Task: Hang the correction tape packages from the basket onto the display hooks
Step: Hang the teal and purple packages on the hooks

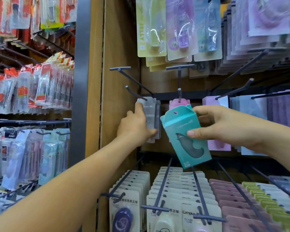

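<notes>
Now, black rail [164,95] across rack, basket out of view. Left hand [134,126] curled round grey packages [151,118] hanging on left hook [136,94], steadying stack; pull outward and stack may slide off tip. Right hand [214,126] pinches teal package [182,131], thumb on front, fingers behind, tilted, just beside grey stack, on no hook yet. Risk: tilt sends small hang hole [175,112] past hook end, card snags or drops.

"Campus" on white bottom-row packages [189,221], "GOOD TIME" printed beneath it
</notes>
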Demonstrator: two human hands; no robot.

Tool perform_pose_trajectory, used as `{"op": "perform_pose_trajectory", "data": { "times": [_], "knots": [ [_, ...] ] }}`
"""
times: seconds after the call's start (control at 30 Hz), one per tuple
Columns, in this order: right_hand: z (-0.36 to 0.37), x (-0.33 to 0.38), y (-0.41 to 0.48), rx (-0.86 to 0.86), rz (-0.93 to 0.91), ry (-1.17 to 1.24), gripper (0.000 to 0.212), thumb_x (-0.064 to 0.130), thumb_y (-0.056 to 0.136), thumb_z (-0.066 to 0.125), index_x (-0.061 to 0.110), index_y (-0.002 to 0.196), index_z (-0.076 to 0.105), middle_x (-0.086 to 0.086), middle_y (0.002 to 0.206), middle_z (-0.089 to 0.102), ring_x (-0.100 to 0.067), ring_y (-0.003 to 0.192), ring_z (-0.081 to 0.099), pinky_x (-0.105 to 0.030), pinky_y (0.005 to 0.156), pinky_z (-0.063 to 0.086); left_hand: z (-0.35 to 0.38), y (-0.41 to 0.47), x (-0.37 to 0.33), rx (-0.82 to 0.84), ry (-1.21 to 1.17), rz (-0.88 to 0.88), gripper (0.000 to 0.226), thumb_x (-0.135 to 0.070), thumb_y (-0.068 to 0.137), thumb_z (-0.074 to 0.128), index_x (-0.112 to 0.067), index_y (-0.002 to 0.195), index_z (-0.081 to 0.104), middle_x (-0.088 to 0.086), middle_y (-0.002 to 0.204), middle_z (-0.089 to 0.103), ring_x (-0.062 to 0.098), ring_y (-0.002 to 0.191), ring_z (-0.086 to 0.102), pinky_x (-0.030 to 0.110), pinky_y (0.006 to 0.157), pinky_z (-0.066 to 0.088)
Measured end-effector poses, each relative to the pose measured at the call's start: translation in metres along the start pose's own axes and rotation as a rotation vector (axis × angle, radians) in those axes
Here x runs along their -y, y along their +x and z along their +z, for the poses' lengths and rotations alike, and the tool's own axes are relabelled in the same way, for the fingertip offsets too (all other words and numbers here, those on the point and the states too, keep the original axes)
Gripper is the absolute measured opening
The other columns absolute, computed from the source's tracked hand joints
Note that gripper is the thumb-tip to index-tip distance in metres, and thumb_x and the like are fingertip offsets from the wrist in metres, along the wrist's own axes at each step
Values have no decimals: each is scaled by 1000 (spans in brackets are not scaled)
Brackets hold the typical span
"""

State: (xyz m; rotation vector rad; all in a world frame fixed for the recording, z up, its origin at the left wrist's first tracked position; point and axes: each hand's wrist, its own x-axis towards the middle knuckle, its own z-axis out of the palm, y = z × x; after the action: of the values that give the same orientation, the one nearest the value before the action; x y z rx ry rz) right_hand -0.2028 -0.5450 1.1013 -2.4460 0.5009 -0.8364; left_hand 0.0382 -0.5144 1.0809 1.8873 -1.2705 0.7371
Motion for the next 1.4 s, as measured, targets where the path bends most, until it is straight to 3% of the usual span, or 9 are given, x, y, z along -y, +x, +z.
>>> {"op": "perform_pose_trajectory", "data": {
  "times": [0.2,0.4,0.53,0.63,0.7,0.77,0.93,1.2,1.4],
  "knots": [
    [-2,-3,-8,-34,-25,-13,28,26,87,69,36,113,65,13,106,74,-4,100,70,-36,87,59,33,29,6,25,12,-20,90,-46,76,81,-27,139,19,12,123,51,33,103,62,42,81,59],
    [-4,-8,-14,-33,-31,-58,25,27,90,65,33,114,62,19,99,75,1,90,71,-23,69,59,42,34,-5,68,-10,-65,88,-52,79,76,-26,140,19,12,126,51,31,105,62,39,80,59],
    [-5,-12,-14,-35,-25,-55,23,27,90,65,32,112,62,19,96,75,1,89,71,-23,68,59,5,24,-8,121,90,-66,61,-63,87,59,-22,128,44,6,121,57,25,102,62,33,73,51],
    [-4,-13,-12,-34,-31,-32,24,27,90,65,33,114,62,20,98,75,1,91,71,-25,70,60,-36,-2,-19,174,-326,52,37,-50,99,46,-20,93,67,0,91,72,18,82,69,36,73,61],
    [-3,-13,-11,-20,-46,-8,26,27,91,66,31,116,62,16,103,75,-1,95,71,-31,77,61,-60,-28,-33,257,-768,161,39,-47,97,43,-21,91,72,-2,87,74,15,88,71,29,76,61],
    [-2,-10,-10,-4,-88,-8,27,27,91,66,31,117,62,12,110,73,-5,103,69,-38,84,61,-73,-44,-42,272,-915,306,33,-44,89,51,-21,95,73,-5,90,74,12,93,70,26,73,59],
    [5,-6,-11,-45,-211,43,29,22,92,66,31,119,63,6,114,72,-9,108,68,-39,89,59,-76,-47,-51,107,-896,417,23,-39,77,64,-25,92,72,-9,89,74,8,91,70,20,63,56],
    [8,-11,-12,34,-95,22,30,26,94,64,41,119,56,2,109,72,-17,94,73,-39,81,61,-82,-41,-61,-139,-937,473,15,-34,81,67,-25,93,70,-11,91,73,9,92,71,18,63,54],
    [6,-13,-11,-1,-93,22,31,24,93,65,44,115,57,5,106,73,-9,98,71,-36,81,61,-80,-40,-65,-245,-895,479,20,-35,78,71,-20,91,69,-8,93,72,9,92,71,20,66,58]
  ]
}}
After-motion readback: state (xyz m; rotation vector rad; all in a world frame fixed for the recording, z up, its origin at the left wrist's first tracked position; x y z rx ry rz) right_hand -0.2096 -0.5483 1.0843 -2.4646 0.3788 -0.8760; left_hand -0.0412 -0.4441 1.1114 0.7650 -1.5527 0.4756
